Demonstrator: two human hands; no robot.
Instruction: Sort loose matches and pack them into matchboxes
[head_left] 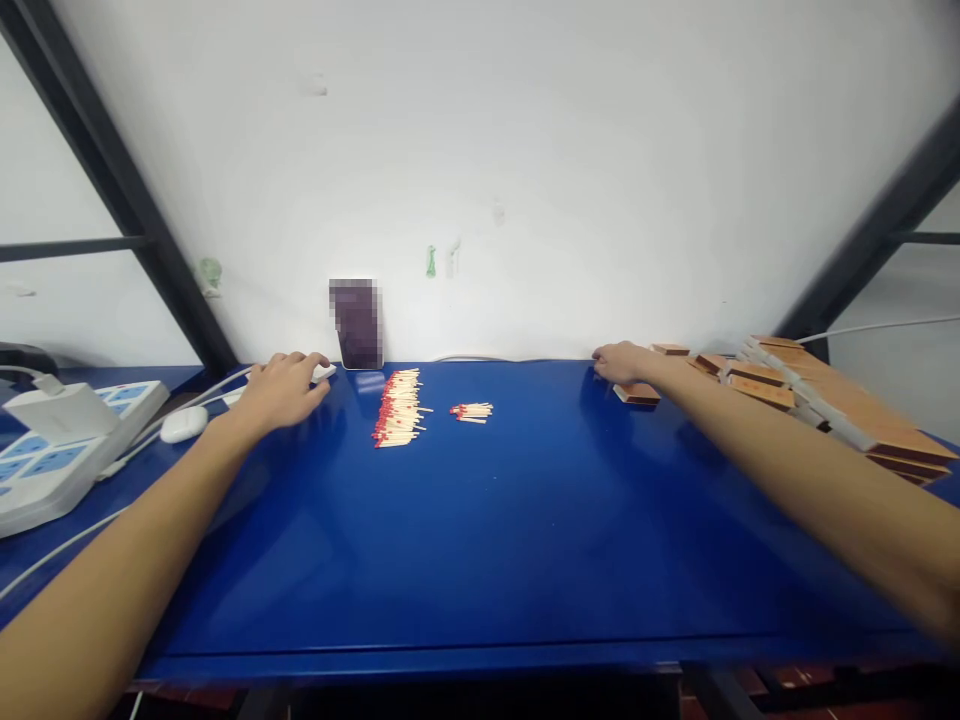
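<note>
My left hand [285,388] is at the back left of the blue table, fingers apart, beside a small white object [324,373] partly hidden by the fingers. My right hand [622,360] reaches to the back edge near the wall with its fingers curled down; whatever they hold, if anything, is hidden. Just below it lies a brown-topped matchbox [637,394]. Between the hands, a long row of red-tipped matches [399,408] lies with the heads facing left. A smaller bunch of matches [472,411] sits to its right.
A phone [360,325] leans on the wall behind the matches. Stacked matchboxes [847,390] and several looser ones [759,388] fill the right side. At left are a power strip [75,450], a white earbud case [184,424] and cables. Dark metal posts [150,230] flank the table [480,560].
</note>
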